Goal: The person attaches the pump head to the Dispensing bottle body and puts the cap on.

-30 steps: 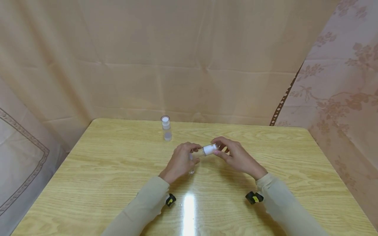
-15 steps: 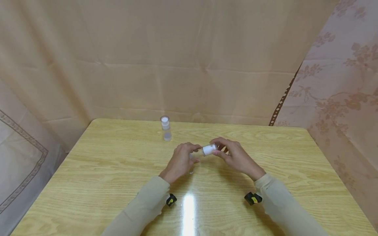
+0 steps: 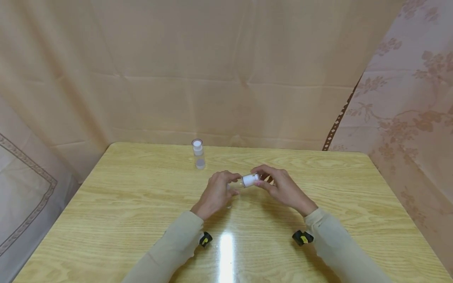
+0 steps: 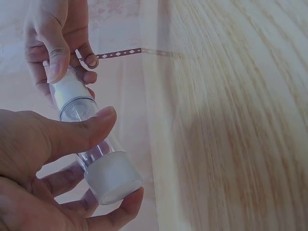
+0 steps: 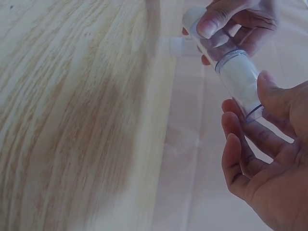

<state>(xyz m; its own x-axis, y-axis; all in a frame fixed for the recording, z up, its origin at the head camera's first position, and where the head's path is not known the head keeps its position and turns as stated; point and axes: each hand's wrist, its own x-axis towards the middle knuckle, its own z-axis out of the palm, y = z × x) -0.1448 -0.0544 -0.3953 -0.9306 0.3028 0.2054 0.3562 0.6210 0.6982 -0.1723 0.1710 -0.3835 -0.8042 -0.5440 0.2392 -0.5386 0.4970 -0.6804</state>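
Observation:
A clear pump bottle [image 3: 249, 180] with a white collar is held tilted between both hands above the table. My left hand [image 3: 216, 192] grips its lower body, thumb across the clear wall and fingers round the white base [image 4: 115, 178] in the left wrist view. At the other end, the thumb and fingers of my right hand [image 3: 283, 188] pinch the clear cap [image 5: 254, 113] over the white part. A second, similar bottle [image 3: 199, 155] stands upright toward the back of the table, left of the hands. Below my left hand, a faint clear shape [image 3: 229, 205] shows.
The wood-grain table [image 3: 124, 188] runs back to a beige curtain [image 3: 212, 78]. Patterned cloth [image 3: 417, 118] hangs on the right. Black wrist-camera mounts [image 3: 302, 237] sit by both sleeves. A bright light reflection crosses the front of the tabletop.
Both hands keep hold of the bottle in nearly the same place. My right hand and the bottle's collar have shifted very slightly left. The standing bottle stays put.

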